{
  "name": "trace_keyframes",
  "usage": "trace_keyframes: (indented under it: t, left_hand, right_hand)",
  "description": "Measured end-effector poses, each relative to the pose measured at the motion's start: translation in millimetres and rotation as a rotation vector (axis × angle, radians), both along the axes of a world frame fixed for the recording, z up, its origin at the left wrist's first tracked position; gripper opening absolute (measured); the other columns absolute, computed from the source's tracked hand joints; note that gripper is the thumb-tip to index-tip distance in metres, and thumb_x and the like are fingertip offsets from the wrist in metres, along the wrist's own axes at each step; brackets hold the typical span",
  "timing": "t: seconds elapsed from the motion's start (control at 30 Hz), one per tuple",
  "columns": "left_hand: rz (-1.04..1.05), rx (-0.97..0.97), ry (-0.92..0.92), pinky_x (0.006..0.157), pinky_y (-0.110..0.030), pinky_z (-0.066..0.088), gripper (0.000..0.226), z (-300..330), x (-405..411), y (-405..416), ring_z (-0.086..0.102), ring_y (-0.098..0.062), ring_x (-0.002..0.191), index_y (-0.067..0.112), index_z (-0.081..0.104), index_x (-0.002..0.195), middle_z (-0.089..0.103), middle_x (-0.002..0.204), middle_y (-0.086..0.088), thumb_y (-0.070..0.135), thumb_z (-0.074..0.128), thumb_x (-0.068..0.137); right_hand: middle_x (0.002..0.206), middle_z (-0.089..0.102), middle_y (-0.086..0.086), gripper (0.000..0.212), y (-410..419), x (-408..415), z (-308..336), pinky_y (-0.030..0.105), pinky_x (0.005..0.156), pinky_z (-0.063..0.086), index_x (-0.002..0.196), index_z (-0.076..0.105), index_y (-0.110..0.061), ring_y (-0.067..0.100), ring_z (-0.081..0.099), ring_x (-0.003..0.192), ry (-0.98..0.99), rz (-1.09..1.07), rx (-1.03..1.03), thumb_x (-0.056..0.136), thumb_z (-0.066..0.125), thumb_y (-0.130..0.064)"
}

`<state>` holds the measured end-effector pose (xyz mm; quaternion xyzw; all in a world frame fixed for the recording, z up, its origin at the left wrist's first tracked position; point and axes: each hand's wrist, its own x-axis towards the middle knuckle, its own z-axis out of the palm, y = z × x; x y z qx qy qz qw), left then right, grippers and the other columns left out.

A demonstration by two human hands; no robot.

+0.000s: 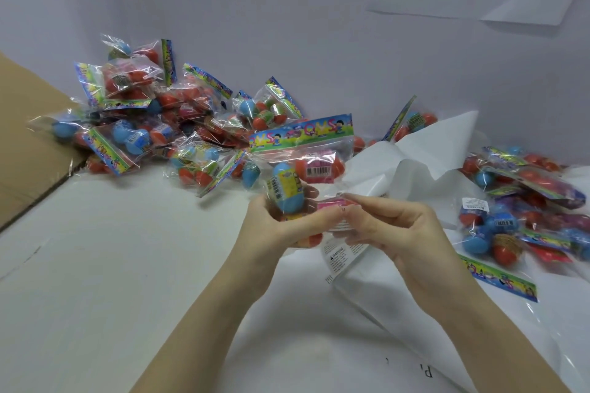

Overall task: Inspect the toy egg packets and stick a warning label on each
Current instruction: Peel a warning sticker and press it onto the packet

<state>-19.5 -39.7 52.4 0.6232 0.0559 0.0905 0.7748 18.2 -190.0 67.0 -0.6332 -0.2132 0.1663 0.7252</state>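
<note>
Between both hands' fingers (322,215), packet (306,166) held upright

Bright, even, cool overhead light; soft faint shadows under the forearms. Glare glints on the far packets (153,124). Wide-angle bending at the edges; hands slightly blurred.

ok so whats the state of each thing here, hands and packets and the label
left hand: grips the held packet
right hand: pinches the held packet
held packet: sealed, raised off the table
warning label: stuck on the packet's lower part
left pile: heaped
right pile: heaped, one labelled
</note>
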Motion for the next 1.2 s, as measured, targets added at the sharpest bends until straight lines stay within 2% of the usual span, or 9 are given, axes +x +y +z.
trace_keyframes:
  t: [0.1, 0.2, 0.43, 0.6, 0.7, 0.8, 0.93, 1.07, 1.2]
  left_hand:
    - [0.03, 0.004, 0.019, 0.046, -0.016, 0.045, 0.048, -2, 2, 1, 0.06, -0.007, 0.05, 0.006, 0.065, 0.082, 0.067, 0.061, 0.002, 0.01, 0.089, 0.041]
    - [0.063, -0.002, 0.027, 0.044, -0.016, 0.044, 0.05, -2, 2, 0, 0.059, -0.006, 0.048, 0.006, 0.064, 0.079, 0.067, 0.059, 0.003, 0.025, 0.081, 0.035]
    - [0.069, 0.023, -0.003, 0.046, -0.016, 0.045, 0.051, -3, 1, 0, 0.059, -0.007, 0.048, 0.004, 0.066, 0.088, 0.067, 0.059, 0.003, 0.016, 0.089, 0.044]
    - [0.11, -0.03, -0.011, 0.061, -0.022, 0.054, 0.059, -3, 2, -4, 0.069, -0.012, 0.069, 0.013, 0.066, 0.089, 0.073, 0.075, 0.0, 0.057, 0.078, 0.053]
    - [0.201, 0.031, -0.037, 0.081, -0.025, 0.053, 0.059, -5, 3, -4, 0.068, -0.008, 0.09, 0.026, 0.062, 0.104, 0.072, 0.092, 0.009, 0.058, 0.073, 0.055]
    - [0.184, 0.085, -0.07, 0.069, -0.019, 0.05, 0.047, -5, 1, -9, 0.065, -0.003, 0.08, 0.032, 0.064, 0.093, 0.07, 0.082, 0.016, 0.057, 0.066, 0.054]
    - [-0.089, -0.082, -0.113, 0.066, -0.024, 0.053, 0.034, -2, -4, -14, 0.066, -0.012, 0.079, 0.025, 0.074, 0.089, 0.071, 0.086, 0.001, 0.045, 0.065, 0.063]
    - [-0.088, -0.231, -0.095, 0.071, -0.028, 0.056, 0.022, 1, -5, -4, 0.068, -0.018, 0.087, 0.018, 0.072, 0.093, 0.073, 0.092, -0.006, 0.023, 0.072, 0.072]
    - [-0.046, -0.206, -0.078, 0.055, -0.019, 0.051, 0.016, 4, -5, 3, 0.067, -0.01, 0.064, 0.016, 0.072, 0.083, 0.071, 0.077, 0.0, 0.016, 0.071, 0.067]
  right_hand:
    - [0.086, 0.074, 0.002, 0.031, 1, 0, -2, 0.018, 0.063, 0.052, 0.084, 0.076, -0.02, 0.016, 0.069, 0.072, 0.055, 0.027, -0.017, 0.06, 0.065, -0.035]
    - [0.086, 0.074, 0.002, 0.025, 1, 1, -3, 0.018, 0.063, 0.052, 0.078, 0.077, -0.018, 0.016, 0.07, 0.071, 0.1, 0.021, -0.019, 0.063, 0.061, -0.03]
    - [0.077, 0.074, 0.002, 0.028, 6, -5, -2, 0.017, 0.059, 0.052, 0.078, 0.077, -0.023, 0.012, 0.068, 0.068, -0.065, -0.07, -0.007, 0.055, 0.07, -0.037]
    - [0.073, 0.074, 0.002, 0.028, 6, -2, -5, 0.016, 0.058, 0.051, 0.076, 0.076, -0.02, 0.01, 0.067, 0.064, -0.012, -0.16, 0.107, 0.051, 0.072, -0.029]
    - [0.067, 0.072, -0.011, 0.02, 6, -3, -7, 0.014, 0.06, 0.05, 0.077, 0.074, -0.029, 0.004, 0.064, 0.061, -0.307, -0.499, 0.059, 0.057, 0.074, -0.032]
    - [0.074, 0.068, -0.007, 0.024, 4, -3, -12, 0.018, 0.063, 0.049, 0.093, 0.069, -0.02, 0.01, 0.061, 0.06, -0.974, -0.767, -0.226, 0.07, 0.077, -0.022]
    - [0.088, 0.071, 0.008, 0.025, 12, -9, -25, 0.03, 0.068, 0.05, 0.096, 0.072, -0.006, 0.02, 0.061, 0.074, -1.404, -0.731, -0.436, 0.075, 0.075, -0.02]
    - [0.097, 0.067, 0.001, 0.046, 13, -14, -23, 0.032, 0.08, 0.042, 0.101, 0.069, -0.007, 0.016, 0.056, 0.09, -1.365, -0.499, -0.399, 0.076, 0.067, -0.045]
    - [0.104, 0.057, -0.012, 0.037, 7, -12, -9, 0.022, 0.081, 0.043, 0.11, 0.056, -0.027, 0.007, 0.054, 0.09, -0.964, -0.578, -0.208, 0.077, 0.063, -0.042]
